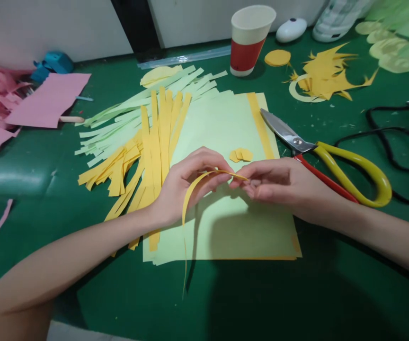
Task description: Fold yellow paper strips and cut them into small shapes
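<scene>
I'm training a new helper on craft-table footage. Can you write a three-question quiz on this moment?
1. True or false: the scissors lie on the table, in neither hand.
2. What do the left hand and right hand hold between them? A) a cup B) a yellow strip C) a pink sheet
3. What stands at the back, beyond the pale green sheet?

Key
1. True. They lie just beyond the right hand, blades over the sheet's edge.
2. B. Both hands pinch its upper end; the rest hangs down.
3. A red and white paper cup.
</scene>
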{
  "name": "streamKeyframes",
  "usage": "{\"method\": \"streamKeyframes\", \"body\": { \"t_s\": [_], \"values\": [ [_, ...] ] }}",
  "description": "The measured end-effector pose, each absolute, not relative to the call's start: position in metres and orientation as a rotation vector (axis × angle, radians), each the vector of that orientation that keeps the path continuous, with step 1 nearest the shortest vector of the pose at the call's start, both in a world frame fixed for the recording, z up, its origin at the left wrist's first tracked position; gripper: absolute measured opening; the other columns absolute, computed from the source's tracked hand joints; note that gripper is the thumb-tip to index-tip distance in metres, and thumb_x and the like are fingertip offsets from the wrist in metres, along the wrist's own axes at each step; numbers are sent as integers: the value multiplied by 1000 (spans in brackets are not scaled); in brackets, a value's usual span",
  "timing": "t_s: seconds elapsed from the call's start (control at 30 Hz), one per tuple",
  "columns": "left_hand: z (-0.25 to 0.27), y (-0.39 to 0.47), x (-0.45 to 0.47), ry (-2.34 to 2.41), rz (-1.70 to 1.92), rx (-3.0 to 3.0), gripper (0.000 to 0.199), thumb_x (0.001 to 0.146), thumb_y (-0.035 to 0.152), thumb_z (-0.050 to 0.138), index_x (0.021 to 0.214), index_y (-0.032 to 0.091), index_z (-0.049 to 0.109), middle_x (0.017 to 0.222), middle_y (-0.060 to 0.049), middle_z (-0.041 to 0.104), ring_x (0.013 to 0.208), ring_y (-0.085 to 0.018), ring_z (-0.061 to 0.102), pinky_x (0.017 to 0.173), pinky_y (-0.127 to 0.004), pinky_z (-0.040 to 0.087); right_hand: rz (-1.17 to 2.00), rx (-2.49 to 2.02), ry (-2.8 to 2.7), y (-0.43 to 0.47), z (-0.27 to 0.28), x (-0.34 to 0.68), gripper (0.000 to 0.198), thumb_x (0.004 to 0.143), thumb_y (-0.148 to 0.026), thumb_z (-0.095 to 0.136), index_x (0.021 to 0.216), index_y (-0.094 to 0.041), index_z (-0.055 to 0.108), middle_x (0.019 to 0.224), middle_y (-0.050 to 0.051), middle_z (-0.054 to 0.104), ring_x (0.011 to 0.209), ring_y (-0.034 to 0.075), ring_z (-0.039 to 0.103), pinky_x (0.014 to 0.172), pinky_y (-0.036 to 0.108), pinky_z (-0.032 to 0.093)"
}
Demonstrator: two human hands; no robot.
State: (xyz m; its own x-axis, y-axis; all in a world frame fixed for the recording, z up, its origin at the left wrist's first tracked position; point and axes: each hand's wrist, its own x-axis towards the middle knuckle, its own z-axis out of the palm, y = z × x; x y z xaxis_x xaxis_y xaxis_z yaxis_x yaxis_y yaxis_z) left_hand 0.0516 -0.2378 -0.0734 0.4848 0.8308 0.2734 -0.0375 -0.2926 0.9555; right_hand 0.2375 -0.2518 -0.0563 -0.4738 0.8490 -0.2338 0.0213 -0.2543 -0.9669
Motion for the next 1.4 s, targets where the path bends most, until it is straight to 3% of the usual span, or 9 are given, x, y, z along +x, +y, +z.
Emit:
{"method": "streamKeyframes", "body": {
  "t_s": [0.1, 0.2, 0.3, 0.37, 0.47, 0.63, 0.83, 1.2, 1.4],
  "values": [
    [-73, -238, 51, 642, 969, 1650, 12, 81, 15, 57, 88, 22, 62, 93, -3, 54, 83, -12, 57, 62, -19, 49, 1824, -1092, -1293, -252, -57, 238, 19, 73, -35, 62, 68, -16, 63, 50, -4, 43, 42, 4, 34, 38, 19, 24],
    [-68, -239, 53, 708, 923, 1494, 20, 75, 14, 62, 92, 22, 59, 89, -1, 56, 72, -10, 57, 58, -19, 50, 1706, -1166, -1317, -255, -55, 236, 11, 68, -26, 67, 64, -17, 62, 47, -5, 42, 40, 4, 32, 36, 19, 20],
    [-63, -240, 56, 790, 832, 1425, 7, 78, 14, 58, 83, 18, 58, 77, 1, 56, 61, -7, 54, 57, -20, 48, 1541, -1224, -1336, -259, -52, 232, 12, 65, -25, 70, 60, -17, 63, 48, -4, 46, 41, 5, 33, 35, 20, 22],
    [-61, -240, 56, 793, 792, 1506, 11, 82, 13, 51, 76, 16, 60, 73, 0, 54, 62, -8, 53, 60, -21, 48, 1448, -1233, -1337, -263, -51, 230, 12, 65, -24, 70, 59, -18, 63, 48, -3, 47, 42, 5, 35, 35, 20, 25],
    [-62, -240, 54, 757, 797, 1551, 13, 81, 11, 50, 78, 16, 61, 80, -3, 56, 68, -10, 54, 63, -24, 49, 1336, -1238, -1390, -267, -52, 230, 11, 69, -23, 67, 60, -19, 63, 51, -3, 50, 43, 6, 38, 37, 21, 29],
    [-64, -242, 53, 815, 826, 1570, 6, 78, 23, 60, 80, 19, 62, 90, -5, 58, 74, -13, 57, 65, -26, 49, 1164, -1253, -1530, -271, -55, 229, 12, 73, -23, 64, 62, -19, 62, 58, 0, 59, 51, 10, 48, 43, 22, 38],
    [-56, -243, 55, 977, 777, 1710, 12, 76, 26, 62, 66, 20, 64, 73, -3, 63, 69, -16, 58, 64, -28, 48, 1208, -1263, -1593, -271, -59, 228, 11, 75, -27, 61, 69, -19, 64, 61, 0, 60, 50, 9, 45, 42, 21, 36],
    [-56, -241, 51, 975, 645, 1743, 26, 82, 33, 55, 61, 18, 59, 72, -3, 59, 69, -15, 58, 64, -27, 49, 909, -1086, -1975, -265, -63, 234, 18, 84, -22, 49, 70, -16, 59, 60, 1, 55, 52, 8, 45, 45, 21, 34],
    [-59, -242, 53, 889, 638, 1625, 19, 81, 29, 57, 66, 18, 62, 70, -2, 60, 67, -14, 57, 63, -26, 49, 1007, -1021, -1985, -265, -64, 235, 19, 85, -22, 50, 68, -16, 57, 57, -2, 50, 47, 6, 39, 41, 21, 27]
  ]
}}
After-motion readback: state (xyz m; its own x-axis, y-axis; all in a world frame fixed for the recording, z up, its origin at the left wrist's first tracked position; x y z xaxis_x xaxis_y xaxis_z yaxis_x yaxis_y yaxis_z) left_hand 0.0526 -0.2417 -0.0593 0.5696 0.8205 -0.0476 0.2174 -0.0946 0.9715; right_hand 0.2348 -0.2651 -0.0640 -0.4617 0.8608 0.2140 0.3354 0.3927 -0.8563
